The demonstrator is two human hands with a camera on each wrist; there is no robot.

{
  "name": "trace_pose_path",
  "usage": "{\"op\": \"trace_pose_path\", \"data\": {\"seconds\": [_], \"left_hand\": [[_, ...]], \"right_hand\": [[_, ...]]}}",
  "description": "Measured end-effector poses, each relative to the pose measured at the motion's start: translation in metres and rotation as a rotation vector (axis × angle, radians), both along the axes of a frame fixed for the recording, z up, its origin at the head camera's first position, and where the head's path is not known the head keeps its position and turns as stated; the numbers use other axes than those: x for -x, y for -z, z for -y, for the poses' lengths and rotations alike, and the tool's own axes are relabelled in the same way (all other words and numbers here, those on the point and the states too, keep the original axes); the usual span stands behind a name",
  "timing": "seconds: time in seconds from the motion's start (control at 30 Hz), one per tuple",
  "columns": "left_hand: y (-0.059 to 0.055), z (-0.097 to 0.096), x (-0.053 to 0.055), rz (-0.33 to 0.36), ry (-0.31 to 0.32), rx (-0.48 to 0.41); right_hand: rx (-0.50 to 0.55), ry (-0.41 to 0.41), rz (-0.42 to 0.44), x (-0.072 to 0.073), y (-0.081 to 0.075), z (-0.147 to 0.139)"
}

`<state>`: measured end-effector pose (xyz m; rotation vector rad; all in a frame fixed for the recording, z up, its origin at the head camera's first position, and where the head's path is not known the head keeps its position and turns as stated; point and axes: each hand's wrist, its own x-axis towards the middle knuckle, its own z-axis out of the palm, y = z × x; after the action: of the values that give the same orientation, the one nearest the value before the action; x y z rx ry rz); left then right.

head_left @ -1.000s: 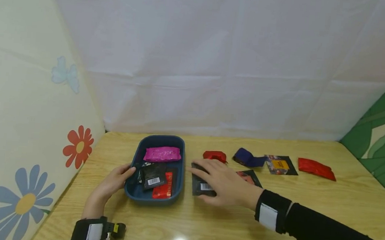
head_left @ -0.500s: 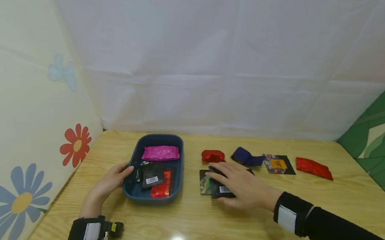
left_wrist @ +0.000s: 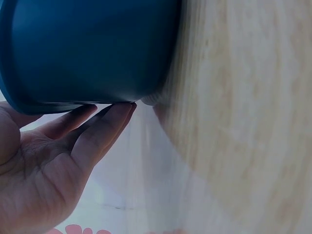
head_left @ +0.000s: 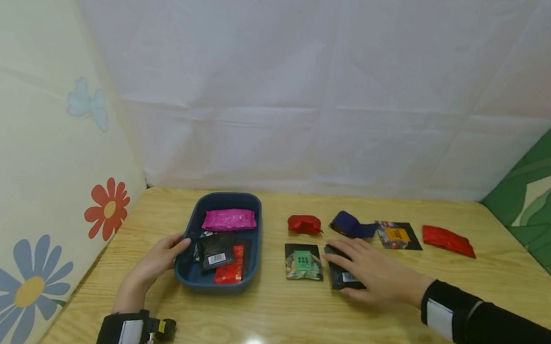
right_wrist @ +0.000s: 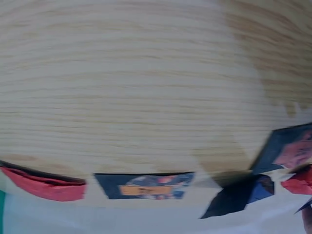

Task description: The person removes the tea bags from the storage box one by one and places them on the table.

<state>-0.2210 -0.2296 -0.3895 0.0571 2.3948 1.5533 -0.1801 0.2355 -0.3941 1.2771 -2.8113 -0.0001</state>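
Observation:
In the head view my left hand (head_left: 154, 265) holds the left rim of a blue plastic bin (head_left: 256, 246). The thumb lies over the rim, and in the left wrist view the fingers (left_wrist: 100, 134) touch the bin's outer wall. The bin contains a pink packet (head_left: 229, 219), black packets (head_left: 218, 249) and a red packet (head_left: 230, 268). My right hand (head_left: 379, 272) grips a flat black packet with a barcode (head_left: 337, 277), thumb at its near edge and fingers over its top. Just left of it lies a black-and-green packet (head_left: 303, 261).
Behind the right hand lie a red packet (head_left: 304, 224), a dark blue packet (head_left: 354, 225), a black packet with an orange label (head_left: 399, 236) and another red packet (head_left: 448, 241). A black-and-red packet (right_wrist: 295, 148) shows in the right wrist view. White cloth (head_left: 309, 115) backs the table.
My right hand has moved right with the black packet, and the black-and-green packet has come into view where it was. The left hand stays on the bin.

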Motion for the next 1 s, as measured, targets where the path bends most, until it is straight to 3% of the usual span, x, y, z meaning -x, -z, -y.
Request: {"op": "trace_pose_path", "data": {"seconds": [0.63, 1.0], "left_hand": [[0.001, 0.000, 0.001, -0.001, -0.006, 0.017], [0.001, 0.000, 0.001, -0.013, -0.003, 0.015]], "right_hand": [[-0.009, 0.148, 0.076, -0.008, 0.010, -0.042], [-0.008, 0.182, 0.039, -0.009, 0.019, -0.080]]}}
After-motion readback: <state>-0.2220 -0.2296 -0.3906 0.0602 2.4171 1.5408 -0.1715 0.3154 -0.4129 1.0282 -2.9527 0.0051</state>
